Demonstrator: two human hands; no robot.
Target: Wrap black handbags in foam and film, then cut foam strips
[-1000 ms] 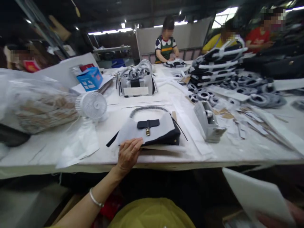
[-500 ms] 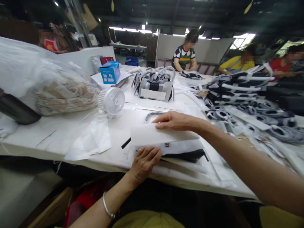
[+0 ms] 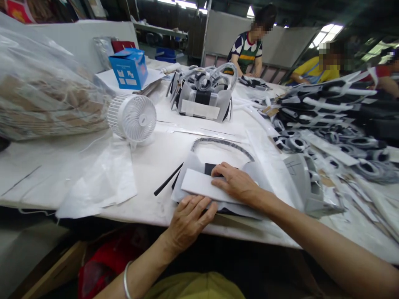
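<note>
On the table in front of me lies a handbag with an arched, wrapped handle (image 3: pixel 222 142) pointing away. Pale sheeting covers much of its body, and a black patch (image 3: pixel 209 168) shows near the middle. Across it lies a folded white foam-like sheet (image 3: pixel 196 183). My right hand (image 3: pixel 235 182) rests on this sheet, thumb and fingers closed about its far edge. At the near edge, my left hand (image 3: pixel 193 218) lies with its fingers stretched over the sheet and the bag's side; its fingertips are partly hidden. A thin black strap (image 3: pixel 168 179) sticks out to the left.
A white fan (image 3: pixel 137 118) and thin white sheets (image 3: pixel 102 174) are on the left, beside a clear bag of brown pieces (image 3: pixel 52 99). Behind stand a blue box (image 3: pixel 129 69) and another wrapped handbag (image 3: pixel 202 97). Wrapped parts (image 3: pixel 330 104) pile up right. Co-workers sit beyond.
The white sheet, held up before, is now folded down flat over the bag. My right hand has come down and nearer with it. The view has shifted, exposing the whole handle.
</note>
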